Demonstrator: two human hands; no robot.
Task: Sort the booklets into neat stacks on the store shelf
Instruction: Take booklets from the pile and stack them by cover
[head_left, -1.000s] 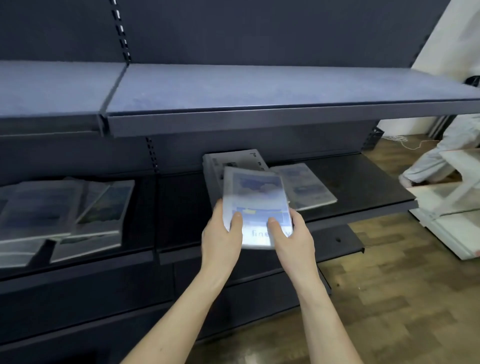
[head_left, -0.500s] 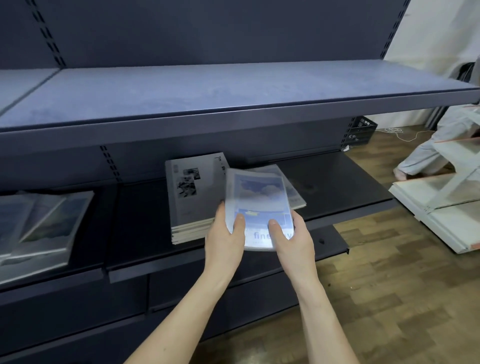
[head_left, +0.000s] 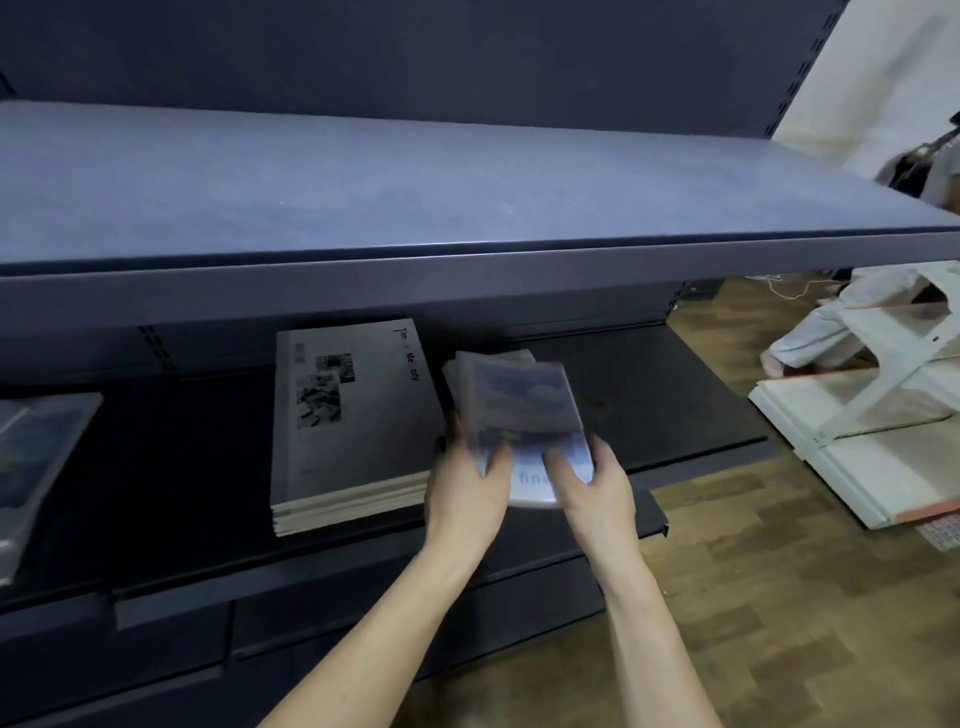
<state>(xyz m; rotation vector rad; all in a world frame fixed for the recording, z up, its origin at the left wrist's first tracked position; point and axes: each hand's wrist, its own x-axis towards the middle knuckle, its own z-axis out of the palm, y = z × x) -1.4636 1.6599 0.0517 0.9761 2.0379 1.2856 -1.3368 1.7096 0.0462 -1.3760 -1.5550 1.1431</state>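
I hold a blue-and-white booklet (head_left: 524, 410) with both hands over the dark middle shelf (head_left: 675, 395). My left hand (head_left: 467, 488) grips its near left corner, thumb on the cover. My right hand (head_left: 592, 483) grips the near right corner the same way. Under the booklet's far end lies another blue booklet, mostly hidden. Just to the left sits a neat stack of grey booklets (head_left: 353, 421) with black-and-white photos on the cover.
More booklets (head_left: 36, 467) lie loosely at the far left of the same shelf. A wide grey upper shelf (head_left: 415, 208) overhangs the work area. To the right are wooden floor, white boards (head_left: 857, 447) and a person's legs (head_left: 831, 322).
The blue booklet has travelled forward and down toward the shelf, over the other blue booklet. My view has shifted right, so the grey stack now sits further left.
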